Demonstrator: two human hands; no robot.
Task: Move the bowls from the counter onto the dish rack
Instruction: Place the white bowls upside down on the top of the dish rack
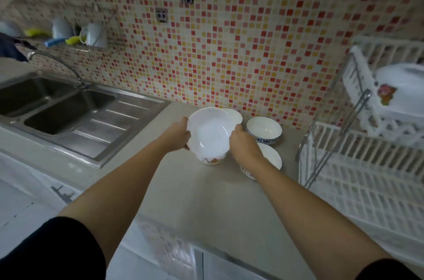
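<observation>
Your left hand (177,136) and right hand (244,145) both grip the rim of one white bowl (208,134), tilted toward you, raised above the surface (183,188). Rel. to this bowl: a 2nd bowl (235,115) is just behind it, the blue-patterned bowl (263,129) to its right, another bowl (270,157) partly under your right wrist. Dish rack (367,165) stands well right of the held bowl.

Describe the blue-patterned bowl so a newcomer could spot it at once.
Start at the white dish rack on the right and look left along the counter to the cluster of bowls by the tiled wall. The blue-patterned bowl sits upright nearest the rack, untouched by either hand. It alone has a blue band outside.
</observation>
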